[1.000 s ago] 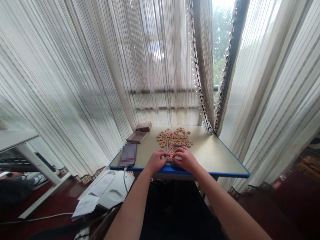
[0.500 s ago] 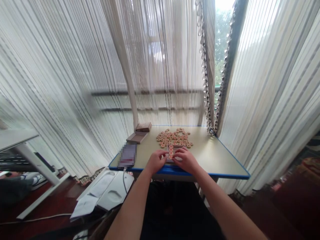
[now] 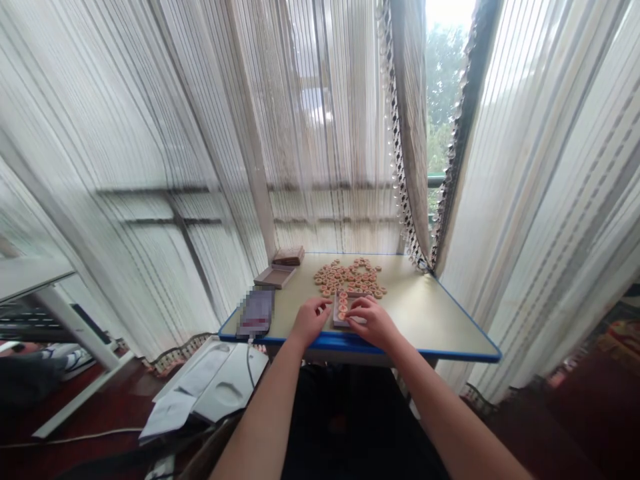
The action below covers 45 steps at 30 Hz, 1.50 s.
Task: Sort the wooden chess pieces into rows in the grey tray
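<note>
A shallow box (image 3: 338, 323) sits near the table's front edge. Inside it, along the left side, stands a single line of several round wooden game pieces (image 3: 343, 305) with reddish faces. My right hand (image 3: 371, 321) reaches over the box from the right, its bent fingertips at the near end of that line; I see no piece lifted. Just outside the box's left wall, my left hand (image 3: 311, 320) hovers with curled, parted fingers and nothing in them. Beyond the box lies a loose spread of similar wooden pieces (image 3: 345, 275).
On the table (image 3: 430, 320), at the left, lie a blurred phone-like device (image 3: 256, 310) with a cable, a shallow open tray (image 3: 275, 276) and a folded brown item (image 3: 289, 256). A white box with papers (image 3: 220, 380) sits below the left edge. Sheer curtains (image 3: 330, 133) hang behind.
My left hand has drawn back leftward from the line of pieces to outside the box. My right hand stays by the near end of the line. The view has shifted slightly.
</note>
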{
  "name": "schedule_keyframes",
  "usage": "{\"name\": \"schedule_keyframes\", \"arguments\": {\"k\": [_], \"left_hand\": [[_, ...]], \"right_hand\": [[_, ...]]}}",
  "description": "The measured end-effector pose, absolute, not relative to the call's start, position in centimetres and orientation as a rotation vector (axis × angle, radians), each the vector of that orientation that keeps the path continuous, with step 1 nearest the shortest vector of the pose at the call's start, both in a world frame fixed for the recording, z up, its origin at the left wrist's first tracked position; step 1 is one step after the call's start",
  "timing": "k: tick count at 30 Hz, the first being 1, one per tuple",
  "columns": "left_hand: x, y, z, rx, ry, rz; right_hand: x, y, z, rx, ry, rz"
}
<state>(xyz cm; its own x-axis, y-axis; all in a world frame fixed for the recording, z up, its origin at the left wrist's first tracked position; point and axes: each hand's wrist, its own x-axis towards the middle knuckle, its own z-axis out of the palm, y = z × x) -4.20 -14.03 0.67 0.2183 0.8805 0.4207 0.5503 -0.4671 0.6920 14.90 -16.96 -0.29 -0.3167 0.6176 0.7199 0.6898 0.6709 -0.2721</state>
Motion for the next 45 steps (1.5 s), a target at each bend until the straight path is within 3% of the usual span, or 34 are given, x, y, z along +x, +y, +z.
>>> {"name": "schedule_keyframes", "arguments": {"k": [15, 20, 28, 37, 45], "left_hand": [[-4.0, -12.9, 0.3, 2.131, 1.741, 1.115], [-3.7, -12.0, 0.4, 2.059, 1.924, 0.934], [-2.3, -10.6, 1.4, 2.041, 2.142, 0.749], [-2.6, -8.0, 2.3, 2.136, 1.977, 0.686], [-1.6, -5.0, 3.7, 2.202, 1.684, 0.966]], "right_hand": [[14.8, -16.8, -0.4, -0.995, -2.014, -0.102], [14.7, -16.8, -0.5, -1.008, -2.017, -0.084], [15.4, -15.9, 0.4, -1.013, -1.859, 0.187], [16.0, -8.9, 4.1, -1.103, -1.921, 0.31], [15.2, -4.6, 2.9, -1.083, -1.924, 0.248]]}}
